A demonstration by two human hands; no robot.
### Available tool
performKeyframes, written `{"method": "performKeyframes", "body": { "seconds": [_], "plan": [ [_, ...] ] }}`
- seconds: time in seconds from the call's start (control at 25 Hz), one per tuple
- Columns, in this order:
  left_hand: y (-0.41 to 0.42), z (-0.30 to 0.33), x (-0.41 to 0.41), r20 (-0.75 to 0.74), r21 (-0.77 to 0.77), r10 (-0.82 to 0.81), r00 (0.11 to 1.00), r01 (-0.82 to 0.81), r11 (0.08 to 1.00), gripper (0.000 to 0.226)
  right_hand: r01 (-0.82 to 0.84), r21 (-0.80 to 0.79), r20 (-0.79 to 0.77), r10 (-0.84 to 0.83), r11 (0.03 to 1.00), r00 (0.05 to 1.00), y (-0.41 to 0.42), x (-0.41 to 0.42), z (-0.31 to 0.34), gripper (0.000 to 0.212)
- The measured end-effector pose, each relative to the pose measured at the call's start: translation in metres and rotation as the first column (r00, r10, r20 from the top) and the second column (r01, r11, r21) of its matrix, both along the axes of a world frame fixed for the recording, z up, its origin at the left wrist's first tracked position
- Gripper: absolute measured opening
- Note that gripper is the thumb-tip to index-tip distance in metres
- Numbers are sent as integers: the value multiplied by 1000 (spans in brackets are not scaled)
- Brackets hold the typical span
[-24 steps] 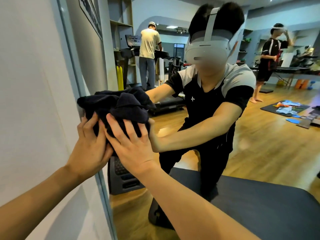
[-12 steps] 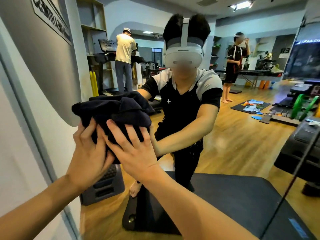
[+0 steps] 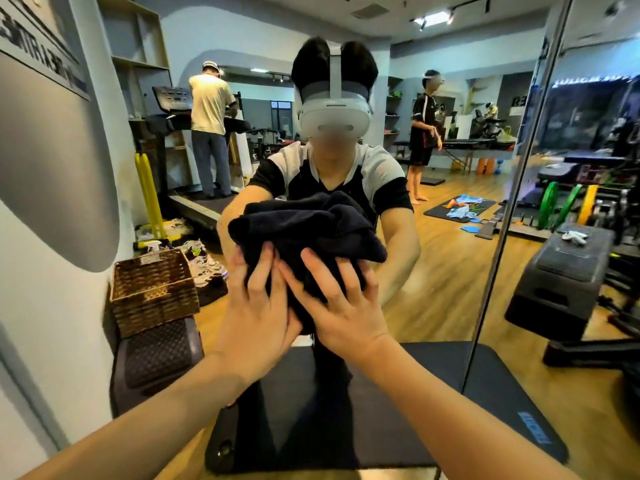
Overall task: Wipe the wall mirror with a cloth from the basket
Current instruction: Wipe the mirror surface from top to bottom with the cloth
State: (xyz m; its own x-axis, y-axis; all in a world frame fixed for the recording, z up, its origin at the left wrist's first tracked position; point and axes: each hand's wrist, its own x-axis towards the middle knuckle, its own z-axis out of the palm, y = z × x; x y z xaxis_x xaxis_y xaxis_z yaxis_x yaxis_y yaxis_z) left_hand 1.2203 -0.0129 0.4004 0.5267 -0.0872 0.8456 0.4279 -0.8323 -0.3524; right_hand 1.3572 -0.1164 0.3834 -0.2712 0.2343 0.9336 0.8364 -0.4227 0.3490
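A bunched dark navy cloth point(image 3: 304, 230) is pressed flat against the wall mirror point(image 3: 450, 271), right in front of me. My left hand point(image 3: 256, 317) and my right hand point(image 3: 343, 306) both lie on the cloth with fingers spread, the right partly over the left. The mirror fills most of the view and shows my own reflection behind the cloth. A woven wicker basket point(image 3: 154, 289) appears at the lower left, seen as a reflection, on a dark stool.
The mirror's left edge meets a white wall point(image 3: 34, 341). A vertical seam point(image 3: 502, 237) splits the mirror on the right. Reflected are a black floor mat point(image 3: 433, 410), a treadmill, two other people, a dark bench and gym gear.
Both hands have slid the cloth to the right across the mirror, away from its left edge. The view has turned right, and the basket reflection has come into sight.
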Motion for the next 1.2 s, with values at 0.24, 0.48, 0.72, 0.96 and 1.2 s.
{"method": "performKeyframes", "body": {
  "seconds": [0.24,0.48,0.72,0.96,1.2],
  "plan": [
    [-61,-16,65,-14,-87,-92,996,90,992,77,54,-6,34,-54,999,998,-70,61,3,47],
    [-97,-13,105,-103,-167,-85,991,67,984,70,118,-22,24,-118,993,993,-121,98,4,51],
    [-113,-4,110,-6,-45,-143,990,143,989,77,150,-18,-65,-151,988,986,-133,109,-4,59],
    [-108,-3,106,-52,-8,-171,984,171,985,88,147,-99,-114,-158,984,981,-143,102,-1,57],
    [-94,-10,93,-11,41,-194,981,194,980,61,196,-190,-223,-237,962,946,-144,77,-7,59]
  ]
}}
